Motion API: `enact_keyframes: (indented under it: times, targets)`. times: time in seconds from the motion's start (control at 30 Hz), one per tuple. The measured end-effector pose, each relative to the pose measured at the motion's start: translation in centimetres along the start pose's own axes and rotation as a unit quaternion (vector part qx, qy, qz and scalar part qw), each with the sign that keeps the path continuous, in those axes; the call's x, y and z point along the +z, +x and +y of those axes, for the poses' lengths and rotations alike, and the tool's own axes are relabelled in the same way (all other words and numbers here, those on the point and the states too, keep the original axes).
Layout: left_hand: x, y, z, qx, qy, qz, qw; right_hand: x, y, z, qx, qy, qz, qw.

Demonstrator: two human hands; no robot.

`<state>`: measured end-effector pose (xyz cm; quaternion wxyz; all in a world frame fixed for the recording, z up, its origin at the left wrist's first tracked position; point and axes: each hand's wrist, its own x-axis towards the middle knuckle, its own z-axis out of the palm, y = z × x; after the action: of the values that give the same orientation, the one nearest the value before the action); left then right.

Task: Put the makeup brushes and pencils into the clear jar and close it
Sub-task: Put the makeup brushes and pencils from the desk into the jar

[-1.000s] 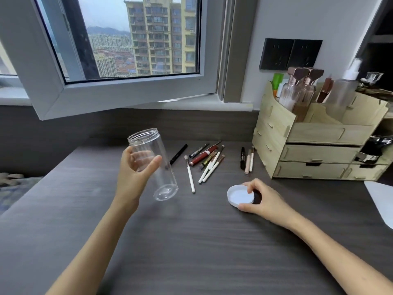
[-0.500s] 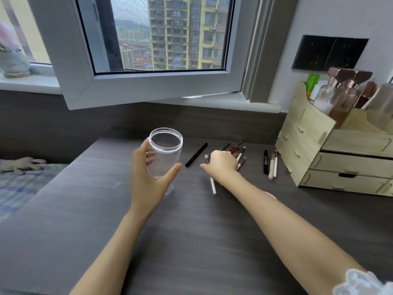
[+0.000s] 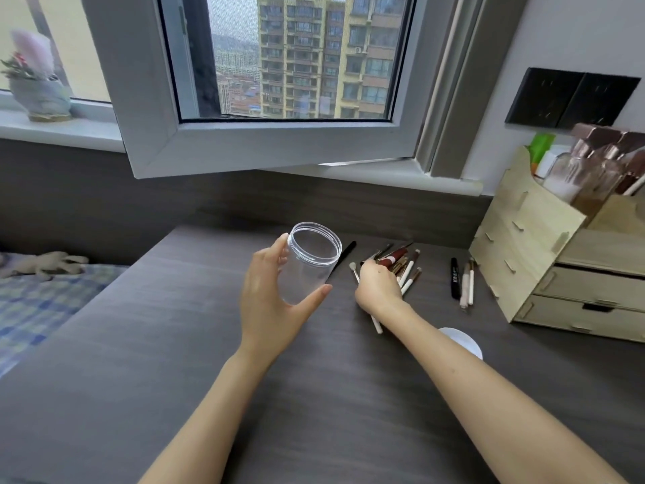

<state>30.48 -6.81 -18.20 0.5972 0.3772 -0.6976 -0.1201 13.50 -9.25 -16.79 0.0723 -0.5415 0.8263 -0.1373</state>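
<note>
The left hand [image 3: 268, 295] wraps the empty clear jar [image 3: 309, 262], mouth open, upright on the desk [image 3: 174, 344]. The right hand [image 3: 378, 286] is closing on the pile of brushes and pencils [image 3: 401, 265] just right of it; whether it grips any, I cannot tell. Loading step: next, lift a bunch and drop it in. The white lid [image 3: 464, 340] lies nearer.

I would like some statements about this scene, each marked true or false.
1. The left hand holds the jar. True.
2. The jar is full of brushes. False: it is empty.
3. The lid is on the jar. False: it lies on the desk.
4. The right hand is at the pile of brushes. True.
5. The organizer stands on the right. True.
</note>
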Motion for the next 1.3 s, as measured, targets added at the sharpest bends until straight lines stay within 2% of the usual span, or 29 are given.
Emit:
enact_keyframes:
  times: [0.07, 0.1, 0.13, 0.17, 0.2, 0.27, 0.3, 0.33, 0.37, 0.47, 0.5, 0.57, 0.67, 0.7, 0.77, 0.8, 0.83, 0.9, 1.0, 1.13, 1.3]
  targets:
    - [-0.2, 0.0, 0.0, -0.002, 0.006, 0.001, 1.000, -1.1, -0.1, 0.3, -0.007, 0.097, 0.008, 0.995]
    - [-0.2, 0.0, -0.1, -0.004, 0.005, 0.001, 1.000, -2.2, -0.2, 0.5, -0.008, 0.183, 0.023, 0.983]
    - [-0.2, 0.0, -0.1, -0.004, 0.003, 0.002, 1.000, -3.5, -0.3, 0.7, -0.005, 0.297, 0.046, 0.954]
    - [-0.2, 0.0, -0.1, -0.003, 0.003, 0.002, 1.000, -5.0, -0.7, 0.9, -0.005, 0.421, 0.081, 0.903]
    - [-0.2, 0.0, 0.0, -0.001, 0.005, 0.001, 1.000, -6.6, -1.4, 1.2, -0.015, 0.528, 0.133, 0.839]
    - [-0.1, 0.0, 0.2, 0.005, 0.009, -0.003, 1.000, -9.5, -3.2, 1.5, -0.081, 0.653, 0.221, 0.720]
    - [0.0, 0.0, 0.3, 0.012, 0.012, -0.008, 1.000, -10.2, -4.4, 1.4, -0.121, 0.677, 0.234, 0.687]
    - [0.0, -0.1, 0.4, 0.021, 0.018, -0.015, 1.000, -10.5, -5.6, 1.2, -0.150, 0.679, 0.225, 0.682]
    - [0.1, -0.2, 0.5, 0.032, 0.026, -0.025, 0.999, -10.2, -6.8, 0.9, -0.166, 0.661, 0.202, 0.704]
    - [0.2, -0.5, 0.7, 0.073, 0.049, -0.048, 0.995, -7.8, -9.2, 0.7, -0.193, 0.465, 0.170, 0.847]
    - [0.2, -0.6, 0.9, 0.084, 0.056, -0.054, 0.993, -7.0, -9.5, 0.9, -0.199, 0.395, 0.173, 0.880]
    - [0.2, -0.7, 1.1, 0.106, 0.074, -0.067, 0.989, -5.7, -9.6, 1.4, -0.200, 0.326, 0.167, 0.909]
    - [0.3, -0.9, 1.2, 0.135, 0.095, -0.084, 0.983, -4.9, -9.7, 2.2, -0.204, 0.310, 0.095, 0.924]
    - [0.3, -0.9, 1.1, 0.134, 0.095, -0.085, 0.983, -4.9, -9.8, 2.5, -0.212, 0.334, 0.058, 0.917]
    - [0.3, -0.9, 0.9, 0.121, 0.088, -0.080, 0.986, -5.5, -9.2, 3.4, -0.188, 0.459, 0.013, 0.868]
    - [0.3, -0.9, 0.8, 0.113, 0.084, -0.076, 0.987, -5.6, -8.3, 4.1, -0.146, 0.505, 0.032, 0.850]
    - [0.3, -0.9, 0.7, 0.107, 0.082, -0.072, 0.988, -5.6, -7.0, 4.9, -0.089, 0.515, 0.074, 0.850]
    - [0.2, -0.9, 0.5, 0.091, 0.078, -0.068, 0.990, -5.0, -3.5, 6.7, 0.039, 0.417, 0.151, 0.895]
    - [0.2, -0.8, 0.5, 0.058, 0.063, -0.054, 0.995, -4.1, 0.8, 8.6, 0.145, 0.259, 0.127, 0.946]
    - [0.1, -0.3, 0.3, 0.032, 0.045, -0.025, 0.998, -3.0, 3.3, 8.3, 0.180, 0.143, 0.049, 0.972]
    - [-0.3, -0.3, 0.0, -0.058, -0.024, -0.003, 0.998, -2.3, 4.6, 8.0, 0.182, 0.073, 0.018, 0.980]
